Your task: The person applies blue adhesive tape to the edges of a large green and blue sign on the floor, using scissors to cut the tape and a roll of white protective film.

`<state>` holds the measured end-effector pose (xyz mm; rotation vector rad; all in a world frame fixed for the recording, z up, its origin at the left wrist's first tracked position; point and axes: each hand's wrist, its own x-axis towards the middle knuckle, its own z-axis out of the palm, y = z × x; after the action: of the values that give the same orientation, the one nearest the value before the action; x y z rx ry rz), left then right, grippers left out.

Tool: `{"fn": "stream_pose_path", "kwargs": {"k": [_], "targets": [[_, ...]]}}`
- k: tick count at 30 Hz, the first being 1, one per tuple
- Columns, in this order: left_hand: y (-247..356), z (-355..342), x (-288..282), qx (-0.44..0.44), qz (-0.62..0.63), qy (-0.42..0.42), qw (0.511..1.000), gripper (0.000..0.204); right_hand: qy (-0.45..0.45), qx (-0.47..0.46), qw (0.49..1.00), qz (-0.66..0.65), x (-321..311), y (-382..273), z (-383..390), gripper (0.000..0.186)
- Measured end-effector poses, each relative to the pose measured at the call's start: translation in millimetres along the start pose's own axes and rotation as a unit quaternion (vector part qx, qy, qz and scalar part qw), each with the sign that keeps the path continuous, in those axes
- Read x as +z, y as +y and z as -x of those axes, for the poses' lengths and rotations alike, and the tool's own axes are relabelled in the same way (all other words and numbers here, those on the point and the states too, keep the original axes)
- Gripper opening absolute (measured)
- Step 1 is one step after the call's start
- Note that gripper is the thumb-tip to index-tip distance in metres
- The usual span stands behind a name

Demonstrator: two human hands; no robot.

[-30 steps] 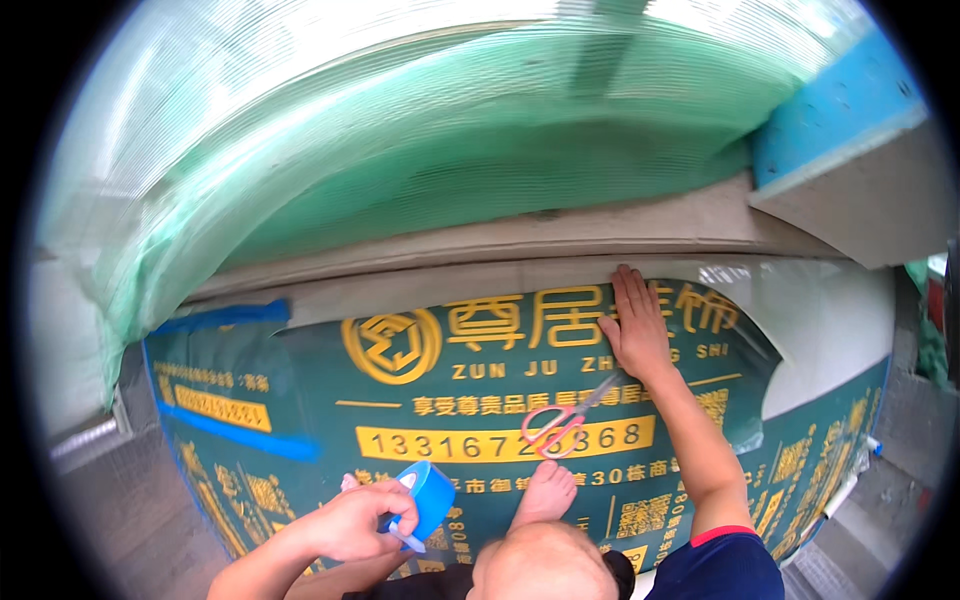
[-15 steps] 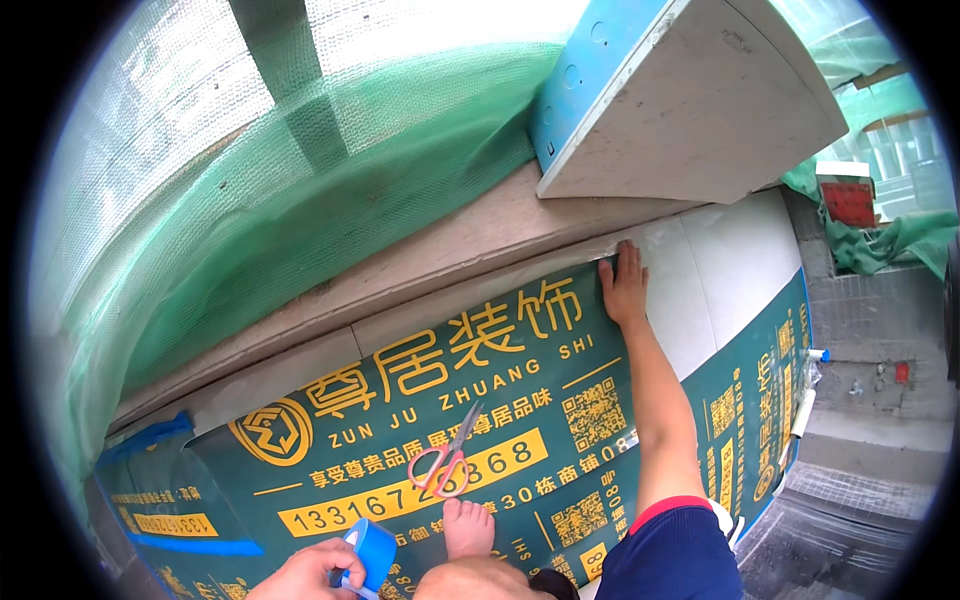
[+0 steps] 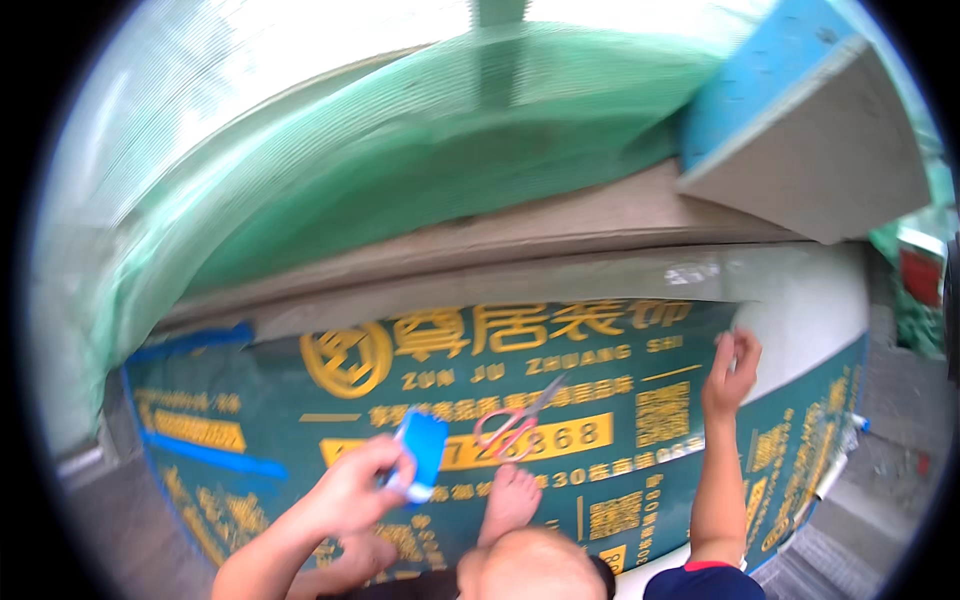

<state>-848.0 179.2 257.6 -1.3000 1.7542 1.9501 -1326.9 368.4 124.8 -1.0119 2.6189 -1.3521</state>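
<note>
A roll of blue tape [image 3: 424, 455] is in my left hand [image 3: 365, 485], its fingers closed around the roll above the green printed sheet. My right hand [image 3: 733, 370] is over the sheet's right end, near its upper corner. Its fingers are loosely bent with a gap between them, blurred by motion, and I see nothing in them. The green protective sheet [image 3: 590, 372], with yellow print, covers the floor along a pale ledge. Scissors with pink handles [image 3: 510, 428] rest on it, blades pointing up and right, just beyond my bare foot [image 3: 515, 492].
Green netting [image 3: 420, 200] hangs behind the ledge [image 3: 560, 215]. A blue and grey angular block [image 3: 810, 150] stands at the far right. Blue tape strips [image 3: 215, 455] lie on the sheet's left part. Pale bare flooring [image 3: 815, 300] shows at the right.
My view has swung, so the scene sits farther right and lower. The right hand has come off the sheet's upper edge, from flat to bent fingers. My left hand has raised the tape roll.
</note>
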Motion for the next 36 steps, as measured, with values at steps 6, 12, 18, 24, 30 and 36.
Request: {"fn": "stream_pose_path", "kwargs": {"k": [6,12,18,24,30,36], "targets": [[17,-33,22,-0.011,0.190,0.079,0.979,0.021,-0.446,-0.037,0.854,-0.265,75,-151,153,0.088],[22,-30,45,0.025,0.303,0.113,0.946,0.025,-0.448,-0.200,0.848,-0.200,99,-183,168,0.109],[-9,-53,40,-0.003,0.412,0.186,0.892,0.022,-0.471,-0.202,0.831,-0.216,115,-188,171,0.096],[-46,-68,49,-0.004,0.296,0.334,0.895,0.017,-0.499,-0.158,0.823,-0.221,121,-192,169,0.089],[-72,-70,50,0.001,0.476,0.262,0.839,0.010,-0.579,-0.205,0.777,-0.136,121,-191,138,0.075],[-81,-53,30,0.029,0.462,0.232,0.855,0.011,-0.290,-0.224,0.916,0.163,140,-121,-2,0.020]]}}
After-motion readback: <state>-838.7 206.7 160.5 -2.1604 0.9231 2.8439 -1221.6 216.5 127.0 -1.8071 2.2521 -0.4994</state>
